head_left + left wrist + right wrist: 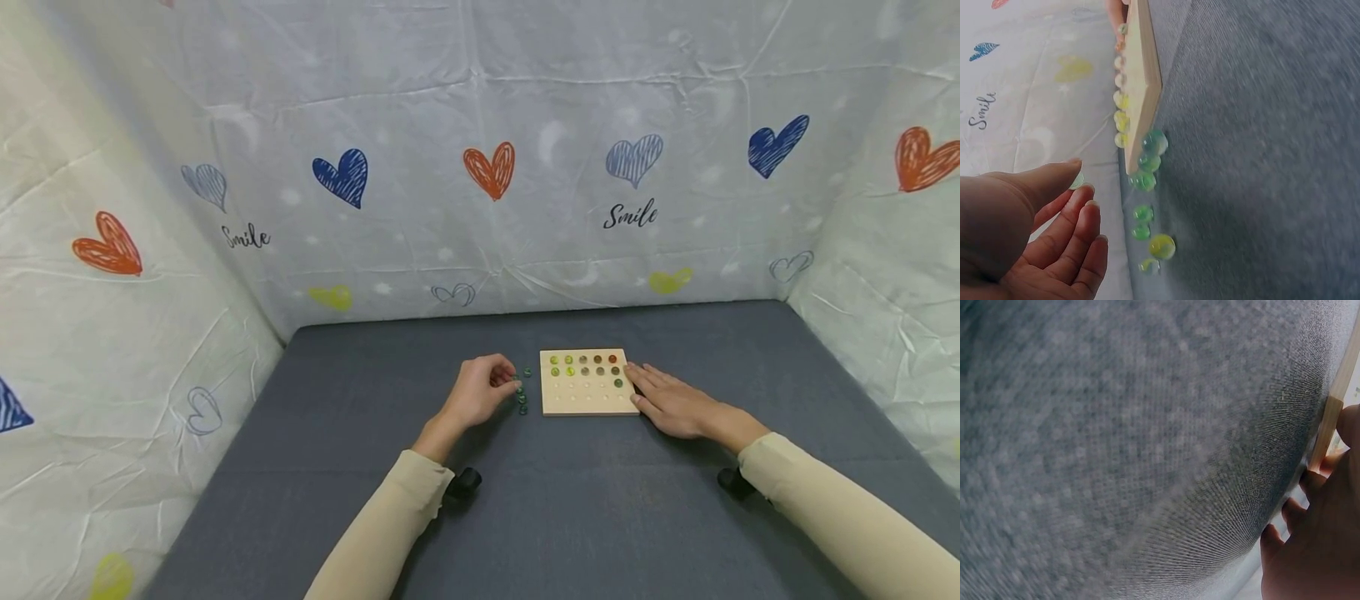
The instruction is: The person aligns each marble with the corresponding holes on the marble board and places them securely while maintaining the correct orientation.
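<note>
A pale wooden board [581, 406] with rows of small hollows lies on the table, and marbles [584, 360] in yellow, clear, brown, red and green fill its two far rows, with one more in the third row at the right. Beside its left edge is a loose line of green marbles [1143, 214], some yellowish. My left hand [478, 390] is raised just left of that line, pinching a green marble [1077, 181] between thumb and index finger. With fingers straight, my right hand [675, 406] touches the right edge of the board.
A dark grey cloth [600, 517] covers the table. Behind and at the sides hangs a pale curtain [420, 100] printed with hearts. A dark wrist device [465, 482] sits at the left cuff and another [735, 482] at the right cuff.
</note>
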Action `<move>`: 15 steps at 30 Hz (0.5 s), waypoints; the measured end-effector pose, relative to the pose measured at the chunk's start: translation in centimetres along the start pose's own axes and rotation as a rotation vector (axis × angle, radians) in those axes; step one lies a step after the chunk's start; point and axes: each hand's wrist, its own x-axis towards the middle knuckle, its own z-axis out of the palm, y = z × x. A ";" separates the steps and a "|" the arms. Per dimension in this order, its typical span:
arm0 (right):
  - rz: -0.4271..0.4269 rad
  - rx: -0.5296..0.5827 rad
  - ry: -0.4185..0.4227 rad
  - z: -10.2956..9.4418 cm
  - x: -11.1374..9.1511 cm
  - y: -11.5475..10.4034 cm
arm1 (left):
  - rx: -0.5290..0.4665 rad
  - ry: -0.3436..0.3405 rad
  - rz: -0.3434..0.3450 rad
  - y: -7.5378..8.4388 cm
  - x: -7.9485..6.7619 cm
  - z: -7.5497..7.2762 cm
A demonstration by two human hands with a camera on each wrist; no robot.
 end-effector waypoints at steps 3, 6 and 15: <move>0.015 -0.007 -0.011 -0.1 0.0 -0.3 | -0.008 -0.014 0.006 0.4 0.1 0.4; 0.022 -0.016 -0.016 -0.2 -0.1 -0.5 | -0.016 -0.029 0.016 0.8 0.3 0.7; 0.028 -0.015 -0.035 -0.2 0.0 -0.4 | -0.034 -0.067 0.051 2.1 0.7 1.7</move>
